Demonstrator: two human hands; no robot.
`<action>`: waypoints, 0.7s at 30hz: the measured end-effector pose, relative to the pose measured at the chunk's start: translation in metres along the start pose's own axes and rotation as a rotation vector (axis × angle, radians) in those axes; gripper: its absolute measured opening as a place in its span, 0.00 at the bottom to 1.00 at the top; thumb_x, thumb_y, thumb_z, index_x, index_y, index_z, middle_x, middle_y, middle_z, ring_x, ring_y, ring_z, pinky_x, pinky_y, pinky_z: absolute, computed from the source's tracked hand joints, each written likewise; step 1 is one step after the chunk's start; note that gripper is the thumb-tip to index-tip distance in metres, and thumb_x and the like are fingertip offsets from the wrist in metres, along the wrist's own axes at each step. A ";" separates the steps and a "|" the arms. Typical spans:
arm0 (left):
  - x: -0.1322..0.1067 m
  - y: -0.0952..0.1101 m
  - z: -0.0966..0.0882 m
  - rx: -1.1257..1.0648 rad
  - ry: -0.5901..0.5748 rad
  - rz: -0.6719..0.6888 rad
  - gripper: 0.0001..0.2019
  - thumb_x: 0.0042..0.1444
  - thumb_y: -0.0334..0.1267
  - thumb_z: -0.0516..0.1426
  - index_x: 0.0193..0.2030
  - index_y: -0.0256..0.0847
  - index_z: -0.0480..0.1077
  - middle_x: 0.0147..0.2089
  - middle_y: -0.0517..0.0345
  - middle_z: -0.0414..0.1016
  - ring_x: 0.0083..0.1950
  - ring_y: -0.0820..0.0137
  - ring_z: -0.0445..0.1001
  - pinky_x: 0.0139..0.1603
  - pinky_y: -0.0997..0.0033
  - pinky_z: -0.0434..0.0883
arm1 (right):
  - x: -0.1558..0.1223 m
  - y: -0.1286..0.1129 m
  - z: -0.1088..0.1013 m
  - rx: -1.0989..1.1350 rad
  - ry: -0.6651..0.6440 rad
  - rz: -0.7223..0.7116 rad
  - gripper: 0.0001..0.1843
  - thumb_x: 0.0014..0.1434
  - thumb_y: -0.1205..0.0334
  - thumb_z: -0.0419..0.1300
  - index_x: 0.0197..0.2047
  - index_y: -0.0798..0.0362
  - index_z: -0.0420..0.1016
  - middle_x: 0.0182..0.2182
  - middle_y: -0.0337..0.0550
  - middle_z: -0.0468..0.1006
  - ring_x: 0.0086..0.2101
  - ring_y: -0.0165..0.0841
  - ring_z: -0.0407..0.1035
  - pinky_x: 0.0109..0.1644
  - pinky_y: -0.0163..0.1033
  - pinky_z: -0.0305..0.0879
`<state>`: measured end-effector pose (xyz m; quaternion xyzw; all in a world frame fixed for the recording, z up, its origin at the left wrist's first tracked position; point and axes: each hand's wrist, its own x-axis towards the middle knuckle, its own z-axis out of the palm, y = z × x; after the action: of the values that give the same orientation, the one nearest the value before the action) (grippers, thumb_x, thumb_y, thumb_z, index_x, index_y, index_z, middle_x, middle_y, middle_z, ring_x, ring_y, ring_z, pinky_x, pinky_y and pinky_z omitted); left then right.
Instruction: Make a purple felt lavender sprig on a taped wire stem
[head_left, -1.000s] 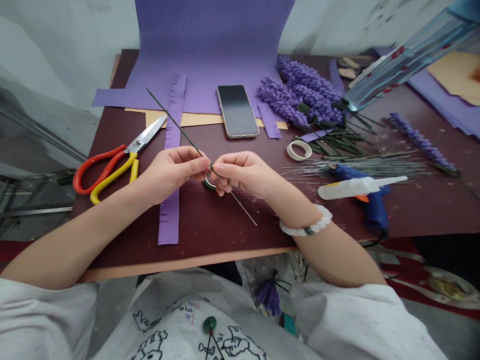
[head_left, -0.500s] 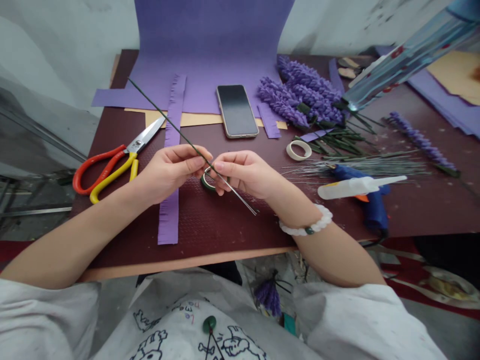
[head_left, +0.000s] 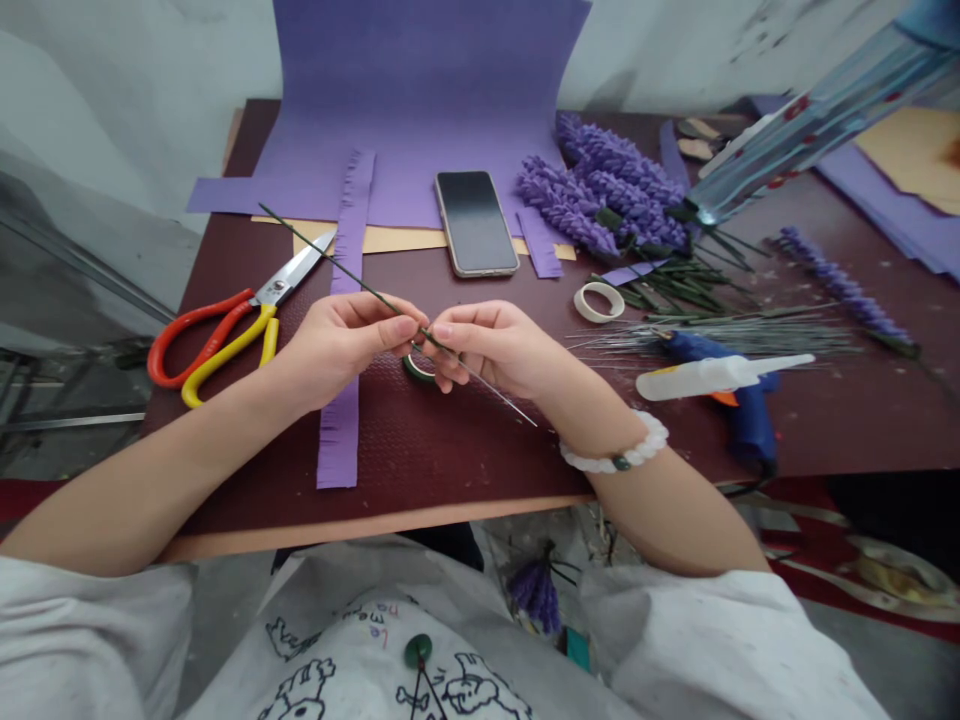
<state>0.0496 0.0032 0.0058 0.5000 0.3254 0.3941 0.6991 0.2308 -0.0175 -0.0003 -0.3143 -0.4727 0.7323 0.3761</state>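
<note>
A thin wire stem (head_left: 337, 265), wrapped dark green on its far part and bare metal at its near end, runs slantwise from upper left to lower right between my hands. My left hand (head_left: 346, 343) pinches it between thumb and fingers. My right hand (head_left: 491, 345) pinches the same wire just to the right, and a small roll of green floral tape (head_left: 417, 368) shows under its fingers. A fringed purple paper strip (head_left: 341, 425) lies on the dark red table (head_left: 420, 450) under my left hand.
Red and yellow scissors (head_left: 225, 325) lie at the left. A phone (head_left: 475, 220) rests on a big purple sheet (head_left: 420, 110). At the right are purple paper flowers (head_left: 600, 190), a white tape ring (head_left: 598, 300), loose wires (head_left: 712, 330), a blue glue gun (head_left: 739, 400) and a white bottle (head_left: 712, 373).
The wire has swung flatter: its far tip dropped lower and its bare near end moved right. Both hands stayed put, still pinching it.
</note>
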 end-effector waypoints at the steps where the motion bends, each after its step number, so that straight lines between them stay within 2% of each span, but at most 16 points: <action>1: 0.000 0.000 0.000 -0.005 -0.002 0.007 0.10 0.41 0.39 0.69 0.29 0.37 0.78 0.26 0.60 0.76 0.28 0.76 0.73 0.34 0.74 0.69 | 0.000 -0.001 0.000 0.010 -0.001 0.005 0.16 0.50 0.52 0.68 0.27 0.57 0.74 0.17 0.33 0.68 0.19 0.23 0.62 0.26 0.31 0.68; 7: -0.002 0.005 0.003 -0.050 0.001 0.005 0.08 0.41 0.34 0.68 0.30 0.37 0.77 0.29 0.58 0.78 0.29 0.76 0.73 0.35 0.73 0.70 | 0.000 -0.002 -0.002 0.018 -0.071 0.027 0.16 0.51 0.51 0.67 0.29 0.58 0.76 0.18 0.34 0.69 0.20 0.23 0.62 0.26 0.31 0.68; 11: -0.002 0.007 0.004 -0.098 -0.006 -0.027 0.07 0.42 0.31 0.67 0.31 0.36 0.77 0.29 0.58 0.78 0.29 0.75 0.74 0.36 0.72 0.70 | 0.001 -0.001 -0.001 0.013 -0.059 -0.019 0.16 0.50 0.51 0.68 0.26 0.57 0.74 0.17 0.33 0.68 0.19 0.23 0.62 0.26 0.32 0.68; 15: -0.001 0.007 0.004 -0.177 -0.022 -0.079 0.09 0.42 0.33 0.67 0.33 0.36 0.77 0.31 0.58 0.78 0.31 0.73 0.75 0.37 0.70 0.71 | 0.001 0.005 -0.004 -0.076 -0.023 -0.054 0.17 0.53 0.50 0.66 0.26 0.57 0.73 0.16 0.34 0.68 0.20 0.24 0.63 0.27 0.32 0.66; 21: -0.001 0.002 0.004 -0.074 -0.013 -0.118 0.09 0.40 0.35 0.70 0.27 0.35 0.76 0.24 0.60 0.76 0.27 0.76 0.73 0.34 0.74 0.69 | 0.001 0.007 -0.005 -0.132 -0.002 -0.072 0.14 0.56 0.54 0.63 0.29 0.57 0.75 0.18 0.34 0.70 0.21 0.24 0.65 0.28 0.32 0.67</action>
<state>0.0516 0.0008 0.0090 0.4561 0.3350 0.3609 0.7412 0.2328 -0.0161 -0.0090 -0.3204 -0.5313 0.6860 0.3801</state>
